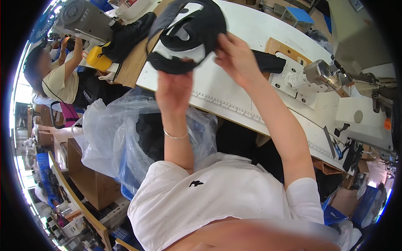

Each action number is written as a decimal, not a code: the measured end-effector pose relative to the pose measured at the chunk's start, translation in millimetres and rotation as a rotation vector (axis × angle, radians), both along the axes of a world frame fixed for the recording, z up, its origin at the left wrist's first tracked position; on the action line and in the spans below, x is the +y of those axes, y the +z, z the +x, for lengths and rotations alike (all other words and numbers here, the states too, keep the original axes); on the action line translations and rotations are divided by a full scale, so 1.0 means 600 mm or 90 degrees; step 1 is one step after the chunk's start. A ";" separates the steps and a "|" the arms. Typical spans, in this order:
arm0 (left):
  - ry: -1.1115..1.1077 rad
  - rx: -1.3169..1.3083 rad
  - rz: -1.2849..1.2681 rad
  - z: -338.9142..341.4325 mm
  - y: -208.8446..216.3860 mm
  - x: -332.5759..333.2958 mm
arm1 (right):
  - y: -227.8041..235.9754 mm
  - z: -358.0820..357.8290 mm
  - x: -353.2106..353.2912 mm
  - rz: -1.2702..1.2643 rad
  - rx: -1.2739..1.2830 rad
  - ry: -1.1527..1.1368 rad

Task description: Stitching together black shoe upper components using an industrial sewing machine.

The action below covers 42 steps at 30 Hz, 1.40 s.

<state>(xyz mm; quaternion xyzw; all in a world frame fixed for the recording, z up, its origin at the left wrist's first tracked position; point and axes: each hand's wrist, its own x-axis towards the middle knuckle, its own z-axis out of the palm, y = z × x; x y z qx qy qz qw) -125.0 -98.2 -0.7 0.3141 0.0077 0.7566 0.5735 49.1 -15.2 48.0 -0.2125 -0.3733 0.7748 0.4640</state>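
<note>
A black shoe upper (215, 21), soft and curved with open gaps, is held up over the white worktable (234, 90); it is slightly blurred. My left hand (173, 90) grips its lower band from the near side, the fingertips partly hidden behind the fabric. At its right edge, my right hand (236, 56) pinches the material between thumb and fingers. Another dark folded piece (269, 62) lies just beyond my right wrist, close to the sewing machine (320, 75). A black shoe (130, 37) stands to the left of the held upper.
A ruler strip (228, 107) runs along the table's near edge. Below it, a clear plastic bag (111, 134) lines a blue bin with dark material. Scissors (341, 151) lie at the right. A yellow container (98, 58) and a seated co-worker (63, 79) are at the left.
</note>
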 end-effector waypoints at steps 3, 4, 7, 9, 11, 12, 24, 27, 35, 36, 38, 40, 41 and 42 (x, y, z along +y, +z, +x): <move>0.238 0.063 -0.140 -0.070 -0.019 0.049 | -0.051 -0.074 0.075 -0.009 -0.035 0.031; 0.230 0.069 -0.136 -0.067 -0.023 0.067 | -0.074 -0.091 0.096 -0.043 -0.069 0.005; 0.784 0.516 -0.260 -0.084 -0.051 0.114 | -0.132 -0.130 0.147 -0.118 -0.088 -0.080; 0.828 0.854 -0.171 -0.089 -0.032 0.114 | -0.152 -0.135 0.160 -0.198 0.026 -0.130; 0.865 1.334 -0.016 -0.085 -0.022 0.135 | -0.149 -0.127 0.160 -0.196 0.132 -0.132; 0.847 1.385 0.003 -0.089 -0.020 0.148 | -0.147 -0.121 0.152 -0.205 0.187 -0.124; 1.105 1.596 0.074 -0.067 0.065 0.240 | -0.180 0.380 -0.413 0.519 -0.776 -0.289; 0.876 1.299 0.312 0.007 0.064 0.259 | -0.211 0.553 -0.562 0.374 -1.093 -0.539; 0.176 1.391 0.274 0.238 -0.050 0.278 | -0.194 0.992 -0.782 -0.011 -1.656 -0.335; 0.177 1.394 0.278 0.242 -0.056 0.276 | -0.217 1.013 -0.792 0.009 -1.631 -0.186; 0.366 1.355 0.359 0.249 -0.054 0.265 | -0.231 1.042 -0.807 0.067 -1.632 -0.187; 0.378 1.363 0.324 0.267 -0.040 0.239 | -0.211 1.058 -0.812 0.093 -1.594 -0.107; 0.386 1.364 0.295 0.276 -0.034 0.232 | -0.194 1.055 -0.819 0.144 -1.605 -0.169; 0.395 1.370 0.291 0.272 -0.031 0.230 | -0.172 1.054 -0.820 0.154 -1.599 -0.172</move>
